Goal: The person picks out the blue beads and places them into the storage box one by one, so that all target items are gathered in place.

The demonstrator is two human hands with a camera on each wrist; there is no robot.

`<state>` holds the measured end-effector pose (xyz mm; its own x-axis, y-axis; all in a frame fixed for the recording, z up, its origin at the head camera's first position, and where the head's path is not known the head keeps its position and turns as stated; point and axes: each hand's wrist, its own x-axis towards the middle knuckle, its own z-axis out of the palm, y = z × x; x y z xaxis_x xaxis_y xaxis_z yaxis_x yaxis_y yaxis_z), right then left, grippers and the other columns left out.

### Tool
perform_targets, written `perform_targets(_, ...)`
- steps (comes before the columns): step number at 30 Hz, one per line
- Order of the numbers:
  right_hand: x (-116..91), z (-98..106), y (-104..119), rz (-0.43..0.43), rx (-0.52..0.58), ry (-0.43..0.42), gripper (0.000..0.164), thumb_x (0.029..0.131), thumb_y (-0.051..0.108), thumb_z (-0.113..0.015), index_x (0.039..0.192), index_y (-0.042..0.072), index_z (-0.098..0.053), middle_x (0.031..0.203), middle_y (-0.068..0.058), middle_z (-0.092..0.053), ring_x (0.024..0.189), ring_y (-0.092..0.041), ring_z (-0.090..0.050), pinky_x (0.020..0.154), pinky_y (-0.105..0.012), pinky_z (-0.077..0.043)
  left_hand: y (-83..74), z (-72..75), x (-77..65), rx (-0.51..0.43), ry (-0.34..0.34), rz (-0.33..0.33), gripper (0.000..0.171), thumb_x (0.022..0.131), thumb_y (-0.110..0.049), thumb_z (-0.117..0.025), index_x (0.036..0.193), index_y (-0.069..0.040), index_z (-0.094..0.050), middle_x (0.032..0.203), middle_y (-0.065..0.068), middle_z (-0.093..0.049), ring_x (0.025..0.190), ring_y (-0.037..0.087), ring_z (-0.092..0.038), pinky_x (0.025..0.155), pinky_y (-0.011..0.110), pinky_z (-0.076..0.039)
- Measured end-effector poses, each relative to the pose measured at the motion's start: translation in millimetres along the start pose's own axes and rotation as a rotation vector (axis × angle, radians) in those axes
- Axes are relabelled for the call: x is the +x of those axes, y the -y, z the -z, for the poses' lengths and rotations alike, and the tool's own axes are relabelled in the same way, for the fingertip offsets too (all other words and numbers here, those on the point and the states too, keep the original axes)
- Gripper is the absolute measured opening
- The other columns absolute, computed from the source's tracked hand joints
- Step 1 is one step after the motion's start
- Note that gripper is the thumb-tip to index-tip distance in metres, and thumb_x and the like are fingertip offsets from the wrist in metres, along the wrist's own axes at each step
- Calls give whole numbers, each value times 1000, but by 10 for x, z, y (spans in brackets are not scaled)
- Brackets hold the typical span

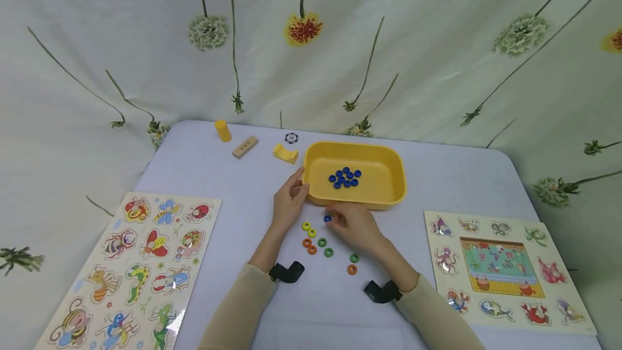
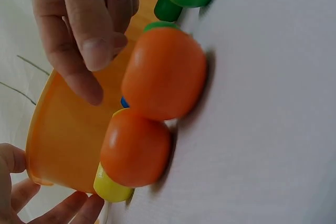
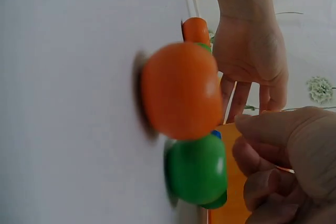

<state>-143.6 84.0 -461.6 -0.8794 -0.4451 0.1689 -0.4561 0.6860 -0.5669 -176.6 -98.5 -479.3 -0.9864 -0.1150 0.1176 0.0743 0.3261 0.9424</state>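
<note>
A yellow tray [image 1: 384, 190] stands mid-table with several blue rings [image 1: 345, 177] inside. My left hand [image 1: 300, 185] holds its near left corner, thumb on the side wall and fingers on the front wall [image 2: 63, 135]. Just in front of the tray, my right hand [image 1: 331, 219] pinches a blue ring [image 1: 328, 219] at its fingertips, low over the table. Loose rings lie between my forearms: yellow ones [image 1: 306, 226], orange ones [image 1: 306, 242] and green ones [image 1: 322, 242]. The left wrist view shows two orange rings [image 2: 164, 72] close up; the right wrist view shows an orange ring [image 3: 181, 90] beside a green ring [image 3: 197, 169].
An insect puzzle board [image 1: 131, 263] lies at the left, a sea-animal puzzle board [image 1: 505, 274] at the right. Behind the tray sit a yellow cylinder [image 1: 223, 130], a wooden block [image 1: 245, 147], a yellow arch block [image 1: 285, 153] and a dark chip [image 1: 291, 138]. A flowered curtain hangs behind.
</note>
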Motion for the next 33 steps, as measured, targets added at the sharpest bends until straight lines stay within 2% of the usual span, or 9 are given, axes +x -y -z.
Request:
perform_targets(7, 51, -97, -47, -45, -102, 18, 22, 75, 22, -68, 96, 15, -67, 62, 13, -49, 56, -2, -44, 52, -18, -38, -8, -8, 23, -5, 26, 43, 45, 86, -27, -52, 129, -33, -44, 107, 6, -59, 90, 17, -60, 74, 29, -51)
perform_targets(12, 36, -90, -21, -29, -85, 34, 18, 74, 25, -69, 91, 19, -67, 61, 14, -48, 55, -1, -45, 50, -18, -38, -8, -18, 16, -7, 27, 46, 45, 86, -27, -53, 129, -34, -44, 106, 7, -59, 90, 17, -60, 74, 29, -51)
perform_targets(16, 20, 114, 49, 27, 52, 21, 17, 78, 26, -66, 94, 20, -65, 68, 15, -52, 57, -3, -46, 50, -18, -40, -16, -30, 10, -8, 28, 48, 45, 86, -27, -52, 129, -33, -44, 107, 7, -59, 91, 17, -59, 75, 29, -51)
perform_targets(20, 137, 474, -46, 48, 141, -93, 19, 79, 20, -66, 95, 12, -64, 74, 6, -56, 56, -10, -46, 48, -20, -39, -29, -28, 24, -2, 27, 39, 45, 87, -27, -51, 130, -32, -43, 108, 7, -58, 92, 17, -59, 75, 29, -51)
perform_targets(22, 235, 612, -196, -2, 113, -150, 20, 79, 19, -66, 95, 8, -64, 73, 2, -57, 55, -11, -44, 47, -21, -37, -33, -26, 29, -2, 24, 38, 44, 87, -27, -51, 130, -33, -43, 108, 7, -58, 92, 18, -59, 76, 29, -51)
perform_targets(24, 324, 704, -356, -89, 72, -161, 20, 79, 18, -65, 95, 7, -63, 73, -2, -57, 55, -12, -43, 47, -22, -36, -31, -25, 28, 5, 23, 43, 45, 87, -27, -51, 130, -33, -43, 107, 7, -58, 92, 17, -58, 75, 29, -51)
perform_targets(28, 453, 774, -583, -240, -31, -91, 21, 79, 21, -65, 95, 7, -62, 75, -4, -60, 58, -16, -47, 49, -24, -37, -24, -23, 13, 12, 29, 63, 45, 87, -28, -51, 131, -33, -42, 108, 6, -58, 92, 17, -58, 75, 28, -51)
perform_targets(33, 553, 754, -686, -326, -103, -5, 21, 79, 24, -65, 95, 10, -63, 77, -4, -61, 65, -18, -52, 53, -26, -41, -25, -25, -16, 7, 23, 66, 45, 87, -27, -51, 130, -33, -43, 108, 6, -58, 92, 17, -58, 75, 29, -51)
